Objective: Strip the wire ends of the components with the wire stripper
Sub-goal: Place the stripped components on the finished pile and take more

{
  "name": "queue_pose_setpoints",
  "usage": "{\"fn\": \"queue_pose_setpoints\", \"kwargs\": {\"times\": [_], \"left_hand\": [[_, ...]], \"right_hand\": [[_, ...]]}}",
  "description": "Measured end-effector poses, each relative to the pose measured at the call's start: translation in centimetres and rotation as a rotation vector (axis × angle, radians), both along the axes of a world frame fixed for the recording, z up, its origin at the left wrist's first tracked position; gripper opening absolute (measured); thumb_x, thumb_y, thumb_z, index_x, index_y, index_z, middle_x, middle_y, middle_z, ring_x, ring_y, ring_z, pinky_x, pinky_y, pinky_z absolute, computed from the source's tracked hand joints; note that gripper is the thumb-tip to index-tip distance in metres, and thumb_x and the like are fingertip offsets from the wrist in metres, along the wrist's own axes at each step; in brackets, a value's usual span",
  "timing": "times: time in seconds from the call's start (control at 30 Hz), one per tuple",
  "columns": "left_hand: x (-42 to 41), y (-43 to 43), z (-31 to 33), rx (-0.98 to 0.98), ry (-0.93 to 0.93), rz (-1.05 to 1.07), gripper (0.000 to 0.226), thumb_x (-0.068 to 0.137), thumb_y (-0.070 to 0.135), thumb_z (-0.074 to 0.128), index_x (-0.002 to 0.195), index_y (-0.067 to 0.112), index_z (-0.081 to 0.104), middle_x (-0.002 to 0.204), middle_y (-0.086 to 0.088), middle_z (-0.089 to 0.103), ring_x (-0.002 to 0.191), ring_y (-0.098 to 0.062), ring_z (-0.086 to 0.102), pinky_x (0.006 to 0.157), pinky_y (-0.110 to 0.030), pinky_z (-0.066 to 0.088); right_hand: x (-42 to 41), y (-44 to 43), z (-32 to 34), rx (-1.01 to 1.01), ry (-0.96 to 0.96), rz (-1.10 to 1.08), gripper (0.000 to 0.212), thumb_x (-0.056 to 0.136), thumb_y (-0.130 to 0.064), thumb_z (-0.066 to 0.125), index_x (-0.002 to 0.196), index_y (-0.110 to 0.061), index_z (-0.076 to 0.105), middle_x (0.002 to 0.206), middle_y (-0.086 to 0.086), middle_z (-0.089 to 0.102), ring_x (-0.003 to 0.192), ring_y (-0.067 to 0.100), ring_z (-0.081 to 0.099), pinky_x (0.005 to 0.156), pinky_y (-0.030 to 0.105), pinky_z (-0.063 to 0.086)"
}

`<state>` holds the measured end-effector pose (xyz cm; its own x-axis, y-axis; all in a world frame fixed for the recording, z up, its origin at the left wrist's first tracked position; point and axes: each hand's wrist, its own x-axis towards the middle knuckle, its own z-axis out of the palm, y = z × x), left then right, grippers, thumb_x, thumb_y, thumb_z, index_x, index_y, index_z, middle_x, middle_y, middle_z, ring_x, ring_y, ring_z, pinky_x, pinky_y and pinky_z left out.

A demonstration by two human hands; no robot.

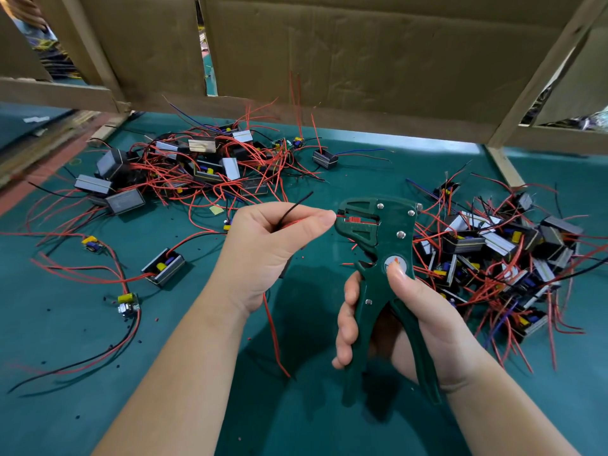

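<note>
Left hand pinches red wire, feeding it into stripper head from 9 o'clock. Right hand grips handles: seat end squarely, then squeeze fully.

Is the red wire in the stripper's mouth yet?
In: the red wire pinched by the left hand reaches into the wire stripper head.

Glossy green plastic wire stripper with shiny metal rivets, matt teal table mat, rough cardboard

Wired components across teal table
</note>
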<state>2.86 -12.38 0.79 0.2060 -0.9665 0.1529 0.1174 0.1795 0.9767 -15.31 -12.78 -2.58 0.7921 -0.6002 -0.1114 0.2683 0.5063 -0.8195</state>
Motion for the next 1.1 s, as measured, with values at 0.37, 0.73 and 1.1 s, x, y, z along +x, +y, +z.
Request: {"fn": "queue_pose_setpoints", "kwargs": {"times": [0.37,0.73,1.1], "left_hand": [[0.6,-0.1,-0.3,0.047,-0.043,-0.02,0.02,0.05,0.042,0.076,0.06,0.024,0.075,0.048,0.012,0.054,0.044,0.001,0.041,0.045,-0.007,0.032],[0.4,-1.0,-1.5,0.135,-0.182,-0.032,0.035,0.101,0.032,0.042,0.08,0.019,0.067,0.054,0.009,0.049,0.057,-0.01,0.047,0.055,-0.013,0.041],[2.0,-1.3,-1.7,0.12,-0.16,0.049,0.031,0.101,0.027,0.045,0.078,0.015,0.061,0.043,0.009,0.043,0.049,-0.008,0.052,0.054,-0.01,0.043]], "right_hand": [[0.0,0.0,-0.1,0.002,0.053,-0.006,0.056,0.072,-0.064,0.073,0.086,-0.01,0.065,0.07,0.018,0.061,0.061,0.034,0.062,0.067,0.047,0.053],[1.8,0.4,0.5,0.165,0.22,-0.433,0.059,0.067,-0.071,0.055,0.066,-0.012,0.053,0.048,0.01,0.039,0.033,0.022,0.037,0.041,0.027,0.038],[-0.3,-1.4,0.9,0.254,0.095,-0.438,0.046,0.079,-0.056,0.05,0.077,-0.01,0.054,0.061,0.011,0.052,0.048,0.027,0.053,0.049,0.037,0.051]]}}
